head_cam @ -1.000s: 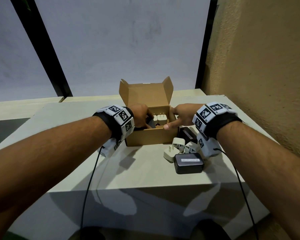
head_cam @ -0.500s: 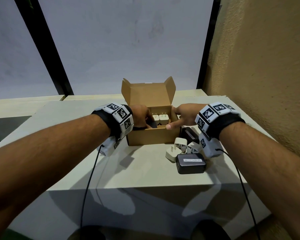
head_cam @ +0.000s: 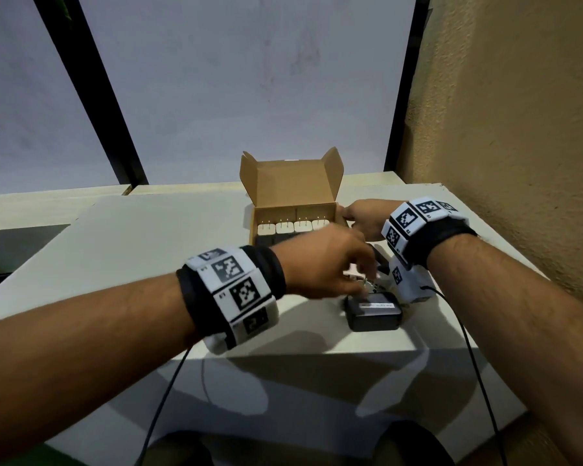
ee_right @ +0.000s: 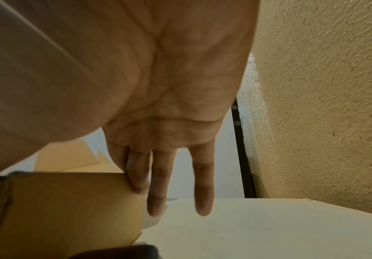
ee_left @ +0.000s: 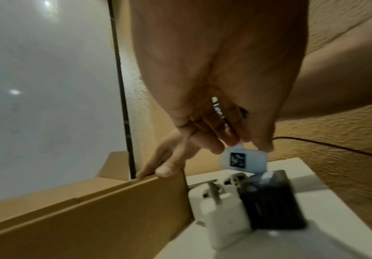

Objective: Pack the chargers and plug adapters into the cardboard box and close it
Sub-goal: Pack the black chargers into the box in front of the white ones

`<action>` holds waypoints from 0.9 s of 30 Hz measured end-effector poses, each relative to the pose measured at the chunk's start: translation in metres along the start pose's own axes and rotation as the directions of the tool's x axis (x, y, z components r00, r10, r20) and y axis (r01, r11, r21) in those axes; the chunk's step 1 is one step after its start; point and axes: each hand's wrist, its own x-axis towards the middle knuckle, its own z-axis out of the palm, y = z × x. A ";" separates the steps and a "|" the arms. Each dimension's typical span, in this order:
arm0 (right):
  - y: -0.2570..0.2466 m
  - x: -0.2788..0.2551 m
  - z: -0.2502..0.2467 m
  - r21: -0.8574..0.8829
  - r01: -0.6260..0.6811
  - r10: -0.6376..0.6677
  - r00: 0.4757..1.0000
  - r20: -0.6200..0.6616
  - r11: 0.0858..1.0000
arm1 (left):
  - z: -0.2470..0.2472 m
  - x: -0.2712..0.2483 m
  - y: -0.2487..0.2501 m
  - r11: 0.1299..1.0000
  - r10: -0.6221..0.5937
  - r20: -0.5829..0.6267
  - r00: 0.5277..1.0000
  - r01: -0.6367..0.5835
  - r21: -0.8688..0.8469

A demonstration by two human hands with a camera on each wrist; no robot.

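Reaching over the loose adapters (ee_left: 222, 206), the left hand (head_cam: 320, 264) hangs with fingers loosely curled, empty; it should pinch one white plug squarely while the right hand (head_cam: 360, 218), fingers straight, steadies the cardboard box (head_cam: 293, 210).

A pale table (head_cam: 155, 250) stands against a textured tan wall (head_cam: 519, 129), a frosted window (head_cam: 233, 79) behind.

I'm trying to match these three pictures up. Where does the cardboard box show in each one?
Head view: the cardboard box stands open at centre, beyond both hands, white chargers lined up inside.
Left wrist view: its brown side wall fills the lower left.
Right wrist view: its wall sits lower left, against the right hand's fingers.
Shared landmark: the right hand at the box's right edge; the textured tan wall also shows in all three.
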 end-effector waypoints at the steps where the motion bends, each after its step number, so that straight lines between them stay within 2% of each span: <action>1: 0.000 -0.001 0.000 0.003 -0.010 0.010 1.000 0.005 1.000 | 0.005 0.000 0.005 0.998 0.058 0.074 0.996 -0.058 0.003; 4: -0.001 -0.005 -0.001 0.036 -0.014 0.013 1.000 0.020 0.999 | 0.019 -0.001 0.013 0.981 0.166 0.223 0.961 -0.184 0.061; 9: 0.000 -0.007 0.001 0.032 -0.002 0.002 1.000 -0.003 0.999 | 0.026 -0.007 0.011 0.988 0.110 0.295 0.949 -0.138 0.074; 13: -0.001 -0.007 0.000 0.029 -0.002 0.002 1.000 -0.007 1.000 | 0.026 -0.010 0.014 0.986 0.118 0.282 0.952 -0.147 0.081; 18: -0.002 -0.008 -0.001 0.035 -0.027 0.027 1.000 0.006 0.999 | 0.020 -0.022 0.008 0.998 0.070 0.335 0.940 -0.067 -0.019; 23: -0.003 -0.008 -0.002 0.035 -0.029 0.029 1.000 0.010 0.999 | 0.015 -0.034 -0.005 0.999 0.023 0.367 0.930 -0.031 0.015; 27: -0.003 -0.007 -0.003 0.020 -0.032 0.032 0.999 0.017 0.999 | 0.002 -0.036 -0.020 0.994 0.015 0.245 0.970 0.011 -0.106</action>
